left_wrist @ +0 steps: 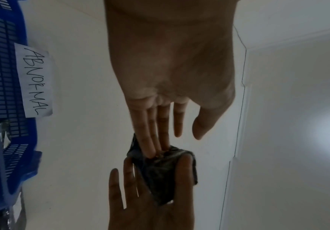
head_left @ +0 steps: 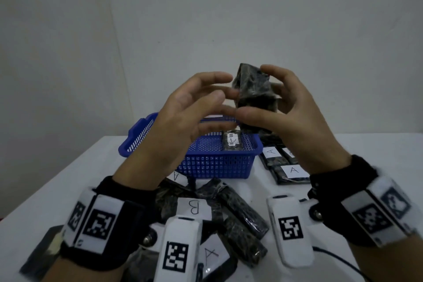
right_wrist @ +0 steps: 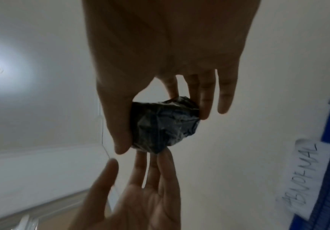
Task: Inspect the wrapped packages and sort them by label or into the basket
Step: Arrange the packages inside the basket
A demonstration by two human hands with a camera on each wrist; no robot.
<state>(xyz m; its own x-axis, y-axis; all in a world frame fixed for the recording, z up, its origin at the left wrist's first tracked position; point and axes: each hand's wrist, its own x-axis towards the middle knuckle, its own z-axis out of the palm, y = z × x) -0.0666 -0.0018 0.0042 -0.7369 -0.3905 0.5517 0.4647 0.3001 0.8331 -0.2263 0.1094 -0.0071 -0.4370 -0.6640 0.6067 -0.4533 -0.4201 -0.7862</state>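
A dark wrapped package (head_left: 251, 89) (left_wrist: 164, 174) (right_wrist: 164, 124) is held up in the air above the blue basket (head_left: 215, 167). My right hand (head_left: 270, 119) (right_wrist: 160, 62) grips it between thumb and curled fingers. Beside it, my left hand (head_left: 206, 98) (left_wrist: 170, 77) is spread, its straight fingertips (left_wrist: 150, 149) touching the package's left end. No label shows on the held package. One wrapped package with a white label (head_left: 232, 143) lies inside the basket.
The basket carries a paper tag reading ABNORMAL (left_wrist: 36, 80) (right_wrist: 307, 179). Packages labelled A (head_left: 290, 171) lie to the basket's right. A pile with a B label (head_left: 194, 207) and an A label (head_left: 212, 254) sits on the white table (head_left: 68, 178) by my wrists. A cable (head_left: 343, 261) runs at the front right.
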